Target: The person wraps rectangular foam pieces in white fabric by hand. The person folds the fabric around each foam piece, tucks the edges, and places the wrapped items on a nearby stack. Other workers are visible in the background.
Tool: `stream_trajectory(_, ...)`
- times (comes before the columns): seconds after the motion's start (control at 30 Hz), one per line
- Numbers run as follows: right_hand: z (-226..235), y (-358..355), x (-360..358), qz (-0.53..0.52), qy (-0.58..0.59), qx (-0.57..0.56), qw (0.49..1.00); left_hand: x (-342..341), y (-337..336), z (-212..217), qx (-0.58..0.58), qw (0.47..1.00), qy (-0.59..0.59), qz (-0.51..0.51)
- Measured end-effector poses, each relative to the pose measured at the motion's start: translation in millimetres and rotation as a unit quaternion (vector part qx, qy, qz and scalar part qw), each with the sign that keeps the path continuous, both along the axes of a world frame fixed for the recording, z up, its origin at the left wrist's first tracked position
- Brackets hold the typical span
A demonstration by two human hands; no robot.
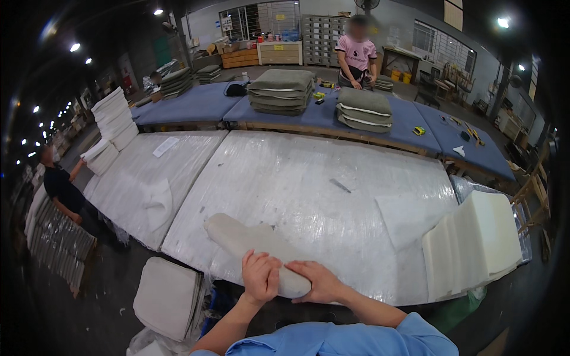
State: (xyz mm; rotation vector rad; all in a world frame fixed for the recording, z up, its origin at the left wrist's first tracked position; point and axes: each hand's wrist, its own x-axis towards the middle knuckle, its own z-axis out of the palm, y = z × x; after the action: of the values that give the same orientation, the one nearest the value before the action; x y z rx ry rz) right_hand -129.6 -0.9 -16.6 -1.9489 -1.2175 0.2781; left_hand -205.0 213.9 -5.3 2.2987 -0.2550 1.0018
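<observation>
A beige cushion, long and bent in shape, lies slantwise on the near edge of the plastic-wrapped table. My left hand is closed on its near side, fingers curled into the fabric. At its right end my right hand grips, thumb on top and the other fingers partly hidden round the edge. Whether foam fills the whole cover cannot be seen. To the right of my hands stands a stack of cream foam pads, beside a thin white sheet lying flat.
Beige cushions are stacked low at my left. White pads rise in a pile at the far left, near a person in dark clothes. Across the blue table, with grey-green cushion stacks, stands a person in pink.
</observation>
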Motion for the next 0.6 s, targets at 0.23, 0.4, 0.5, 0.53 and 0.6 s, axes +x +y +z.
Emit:
stream_trajectory(0.23,7,38,16,-0.124,-0.097,0.109,0.982,38,41,16,-0.085,0.994,-0.034,0.055)
stream_trajectory(0.4,-10,42,30,-0.169,-0.187,0.077,0.965,38,53,18,-0.100,0.991,-0.026,0.082)
stream_trajectory(0.5,-29,35,44,-0.163,-0.210,0.047,0.963,34,61,14,-0.111,0.989,-0.038,0.092)
stream_trajectory(0.53,-36,31,50,-0.159,-0.215,0.034,0.963,32,65,12,-0.115,0.988,-0.044,0.094)
stream_trajectory(0.6,-50,24,61,-0.161,-0.207,0.023,0.965,29,71,8,-0.123,0.986,-0.043,0.101)
